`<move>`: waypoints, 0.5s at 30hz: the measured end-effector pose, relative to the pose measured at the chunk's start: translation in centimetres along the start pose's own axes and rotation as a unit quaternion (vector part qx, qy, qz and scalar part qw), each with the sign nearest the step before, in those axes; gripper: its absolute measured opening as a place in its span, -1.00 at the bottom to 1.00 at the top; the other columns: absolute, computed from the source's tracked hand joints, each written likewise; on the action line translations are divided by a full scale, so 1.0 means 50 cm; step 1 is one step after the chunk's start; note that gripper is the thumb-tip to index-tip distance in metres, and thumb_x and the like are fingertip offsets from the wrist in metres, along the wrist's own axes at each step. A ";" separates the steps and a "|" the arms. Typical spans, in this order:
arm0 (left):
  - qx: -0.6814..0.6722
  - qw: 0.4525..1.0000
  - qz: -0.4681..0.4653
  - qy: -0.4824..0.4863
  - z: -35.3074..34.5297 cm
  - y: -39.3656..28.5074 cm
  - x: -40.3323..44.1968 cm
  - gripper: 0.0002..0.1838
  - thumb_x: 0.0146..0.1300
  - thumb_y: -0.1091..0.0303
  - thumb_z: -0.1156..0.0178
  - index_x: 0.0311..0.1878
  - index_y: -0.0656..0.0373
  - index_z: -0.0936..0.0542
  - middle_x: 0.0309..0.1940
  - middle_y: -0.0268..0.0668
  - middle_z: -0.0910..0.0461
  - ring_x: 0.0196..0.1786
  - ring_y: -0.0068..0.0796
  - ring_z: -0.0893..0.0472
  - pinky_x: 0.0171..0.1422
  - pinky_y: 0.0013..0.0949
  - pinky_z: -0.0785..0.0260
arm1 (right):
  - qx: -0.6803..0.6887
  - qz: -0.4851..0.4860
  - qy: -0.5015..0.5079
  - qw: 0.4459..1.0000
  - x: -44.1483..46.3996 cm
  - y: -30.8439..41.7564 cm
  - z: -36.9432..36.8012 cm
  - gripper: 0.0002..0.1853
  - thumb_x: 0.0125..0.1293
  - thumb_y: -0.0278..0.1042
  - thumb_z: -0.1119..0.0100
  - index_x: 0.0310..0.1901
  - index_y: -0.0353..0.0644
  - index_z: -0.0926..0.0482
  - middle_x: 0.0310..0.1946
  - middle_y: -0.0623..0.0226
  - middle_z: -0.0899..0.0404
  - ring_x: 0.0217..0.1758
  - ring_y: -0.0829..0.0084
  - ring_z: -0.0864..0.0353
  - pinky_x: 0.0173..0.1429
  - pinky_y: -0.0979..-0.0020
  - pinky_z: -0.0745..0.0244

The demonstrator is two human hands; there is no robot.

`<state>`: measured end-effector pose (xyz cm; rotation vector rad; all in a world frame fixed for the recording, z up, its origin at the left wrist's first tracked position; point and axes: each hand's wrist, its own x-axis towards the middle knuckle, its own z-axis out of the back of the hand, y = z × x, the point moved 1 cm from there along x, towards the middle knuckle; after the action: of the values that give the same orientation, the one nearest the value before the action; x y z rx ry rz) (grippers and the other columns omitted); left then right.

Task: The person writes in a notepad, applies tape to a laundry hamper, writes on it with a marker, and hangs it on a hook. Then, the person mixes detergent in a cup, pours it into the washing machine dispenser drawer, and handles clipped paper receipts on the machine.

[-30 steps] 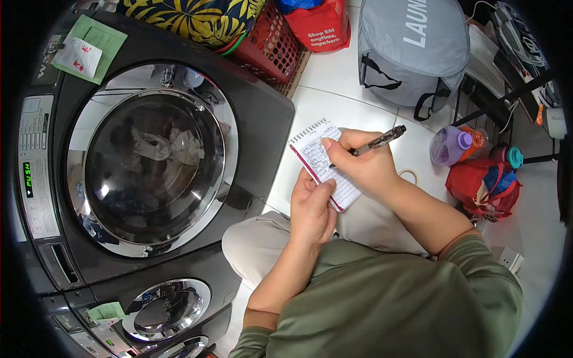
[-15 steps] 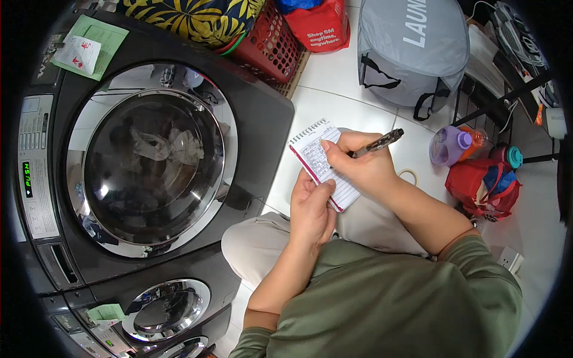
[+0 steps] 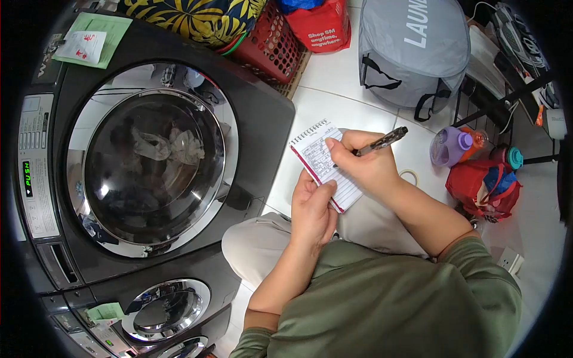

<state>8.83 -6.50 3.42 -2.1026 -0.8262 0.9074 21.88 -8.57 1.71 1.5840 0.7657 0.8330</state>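
We see a lane over white floor tiles (image 3: 334, 102) between the dark-grey, round-doored washing machine (image 3: 259, 107) and grey fabric hamper (image 3: 412, 56); rightward, a purple plastic jug (image 3: 447, 146) obstructs.

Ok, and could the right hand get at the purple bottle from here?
Probably yes: the right hand is on the near side of the purple bottle, with white floor showing between them. It's holding a pen, though, so that may need to go first.
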 end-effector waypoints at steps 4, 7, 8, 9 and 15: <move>0.001 1.000 -0.002 0.001 0.007 0.005 0.001 -0.43 0.21 0.73 0.09 0.34 0.32 -0.31 0.14 -0.16 -0.55 0.17 -0.38 -0.57 0.35 -0.26 -0.37 | -0.038 0.021 0.012 0.999 0.000 0.004 0.001 -0.58 0.24 -0.43 -0.29 -0.68 -0.25 -0.30 -0.75 0.47 -0.24 -0.62 0.68 -0.12 -0.54 0.45 -0.08; 0.001 1.000 0.001 0.006 0.003 0.003 0.002 -0.43 0.21 0.72 0.09 0.34 0.32 -0.30 0.16 -0.16 -0.53 0.20 -0.38 -0.56 0.35 -0.26 -0.36 | 0.005 -0.031 0.010 0.999 0.001 -0.002 0.005 -0.57 0.25 -0.42 -0.29 -0.69 -0.24 -0.29 -0.75 0.50 -0.23 -0.62 0.70 -0.12 -0.54 0.45 -0.07; 0.000 1.000 0.000 0.008 0.001 0.001 0.002 -0.43 0.21 0.72 0.08 0.34 0.32 -0.30 0.16 -0.15 -0.53 0.21 -0.37 -0.55 0.35 -0.26 -0.36 | -0.004 -0.021 0.008 1.000 0.002 -0.001 0.005 -0.57 0.25 -0.42 -0.29 -0.69 -0.24 -0.29 -0.75 0.51 -0.23 -0.62 0.70 -0.12 -0.54 0.45 -0.06; -0.001 1.000 0.000 0.010 -0.002 -0.001 0.002 -0.43 0.21 0.71 0.08 0.35 0.32 -0.30 0.17 -0.15 -0.53 0.21 -0.37 -0.55 0.35 -0.26 -0.36 | -0.012 -0.012 0.006 1.000 0.002 0.001 0.004 -0.56 0.25 -0.42 -0.29 -0.69 -0.24 -0.29 -0.75 0.52 -0.22 -0.61 0.71 -0.11 -0.54 0.45 -0.06; -0.001 1.000 0.001 0.012 -0.002 -0.001 0.000 -0.42 0.22 0.71 0.08 0.36 0.32 -0.28 0.19 -0.15 -0.51 0.22 -0.36 -0.54 0.37 -0.24 -0.36 | -0.012 0.000 0.013 1.000 0.002 -0.003 0.007 -0.58 0.29 -0.43 -0.27 -0.69 -0.23 -0.33 -0.74 0.56 -0.27 -0.60 0.74 -0.12 -0.52 0.50 -0.05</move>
<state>8.91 -6.49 3.50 -2.1128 -0.8120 0.8802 22.25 -8.65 1.55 1.5541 0.7720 0.8623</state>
